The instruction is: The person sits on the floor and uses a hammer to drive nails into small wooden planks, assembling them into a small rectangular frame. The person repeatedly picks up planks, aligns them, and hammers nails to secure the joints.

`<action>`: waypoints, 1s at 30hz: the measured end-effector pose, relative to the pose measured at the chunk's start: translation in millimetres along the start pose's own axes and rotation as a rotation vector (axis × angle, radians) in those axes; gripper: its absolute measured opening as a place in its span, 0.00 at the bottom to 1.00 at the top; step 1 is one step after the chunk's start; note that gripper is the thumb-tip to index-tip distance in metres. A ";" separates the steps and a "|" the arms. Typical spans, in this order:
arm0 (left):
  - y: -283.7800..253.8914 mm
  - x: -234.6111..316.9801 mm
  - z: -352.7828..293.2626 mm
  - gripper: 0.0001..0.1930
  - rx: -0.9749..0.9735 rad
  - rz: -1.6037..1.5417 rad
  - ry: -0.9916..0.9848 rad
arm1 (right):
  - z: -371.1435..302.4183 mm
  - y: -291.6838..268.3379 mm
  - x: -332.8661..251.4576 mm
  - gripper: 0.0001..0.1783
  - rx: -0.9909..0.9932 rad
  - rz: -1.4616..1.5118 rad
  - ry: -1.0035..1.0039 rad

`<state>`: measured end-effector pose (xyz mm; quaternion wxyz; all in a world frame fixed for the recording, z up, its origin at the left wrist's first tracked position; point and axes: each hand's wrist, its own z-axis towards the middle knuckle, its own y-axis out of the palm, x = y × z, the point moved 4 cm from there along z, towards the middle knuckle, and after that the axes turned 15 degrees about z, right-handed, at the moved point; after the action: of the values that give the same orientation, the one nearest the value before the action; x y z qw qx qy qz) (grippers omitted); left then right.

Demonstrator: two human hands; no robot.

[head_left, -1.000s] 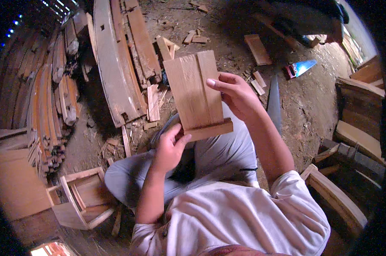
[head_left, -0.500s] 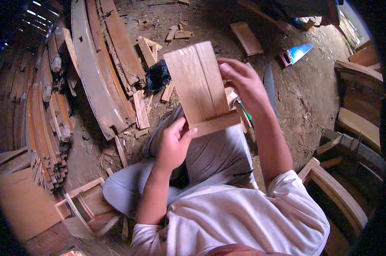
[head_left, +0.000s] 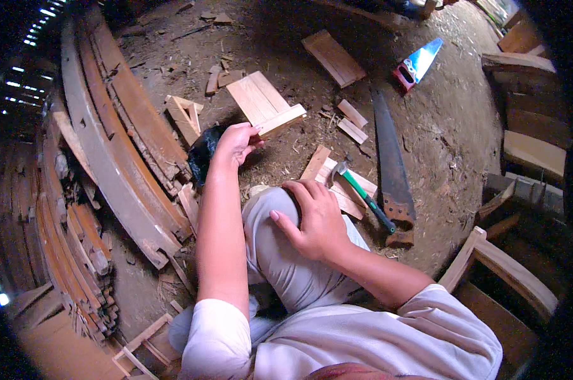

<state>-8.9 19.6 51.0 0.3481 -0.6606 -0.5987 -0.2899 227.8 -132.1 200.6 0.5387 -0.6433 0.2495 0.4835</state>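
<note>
As left hand holds board, black bag, contents hidden

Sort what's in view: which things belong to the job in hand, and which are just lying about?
Seemingly the job:
- panel, at the left hand

Seemingly lying about, untouched:
- hammer
- red-handled saw
- brown-handled saw
- black plastic
- offcuts

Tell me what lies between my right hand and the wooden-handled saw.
In the head view, a green-handled hammer lies there, partly over wood pieces.

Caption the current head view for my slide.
Left hand at a wooden panel's corner, right hand on a knee, green-handled hammer nearby.
</note>
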 end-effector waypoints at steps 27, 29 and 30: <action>-111.9 -60.7 -32.4 0.14 0.746 0.439 0.090 | 12.8 10.0 5.6 0.28 -0.006 0.137 -0.003; -145.0 -98.2 -36.3 0.12 0.928 0.676 -0.003 | 7.6 14.2 3.4 0.28 -0.023 0.159 -0.009; -144.2 -100.1 -34.2 0.11 0.927 0.793 -0.011 | 9.0 14.7 4.3 0.28 -0.019 0.153 -0.010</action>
<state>-162.4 -61.1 7.3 0.6779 -0.6143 -0.3725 0.1561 214.0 -127.1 190.5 0.4952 -0.6250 0.2908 0.5288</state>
